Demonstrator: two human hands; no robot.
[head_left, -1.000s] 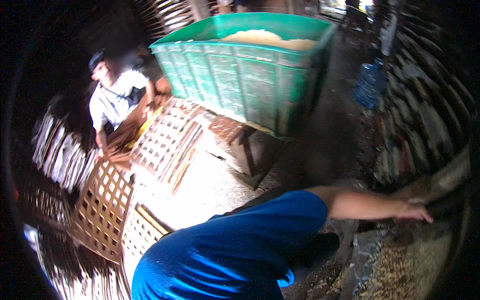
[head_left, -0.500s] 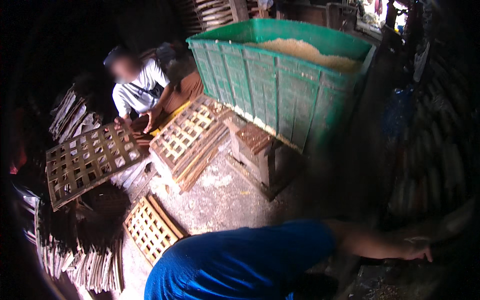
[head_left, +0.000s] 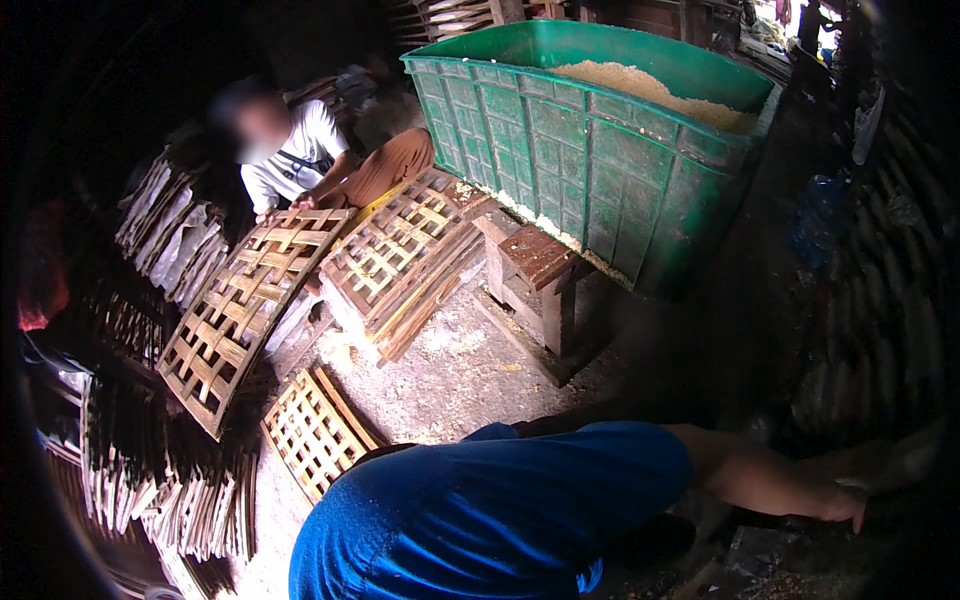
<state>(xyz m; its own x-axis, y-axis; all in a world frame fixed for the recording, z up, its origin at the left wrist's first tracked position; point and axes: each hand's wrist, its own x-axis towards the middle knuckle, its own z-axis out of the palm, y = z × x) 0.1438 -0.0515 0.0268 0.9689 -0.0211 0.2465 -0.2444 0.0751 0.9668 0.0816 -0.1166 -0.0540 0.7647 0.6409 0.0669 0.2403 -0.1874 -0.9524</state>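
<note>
My left arm, in a blue sleeve (head_left: pixel 500 500), reaches from the lower edge across to the dark lower right. My left hand (head_left: pixel 842 504) hangs low there with a finger pointing down. Shadow hides most of its fingers and anything in them. Beside it lies a dim, shiny dark patch (head_left: pixel 757 550) that I cannot make out. I do not see my right hand. At the left, a seated person in a white shirt (head_left: pixel 312 135) has both hands on the top edge of a woven bamboo rack (head_left: pixel 240 310), which stands steeply tilted.
A large green bin (head_left: pixel 560 140) holds pale grain-like stuff (head_left: pixel 650 85). Before it stand a small wooden stool (head_left: pixel 540 258) and a stack of woven racks (head_left: pixel 395 250). A smaller rack (head_left: pixel 312 430) lies nearer me. Bundles of flat slatted pieces (head_left: pixel 205 515) line the left.
The seated person's rack has swung from nearly flat to a steep tilt, shifting right. The room has slid slightly right and up in view. My left arm keeps about the same pose.
</note>
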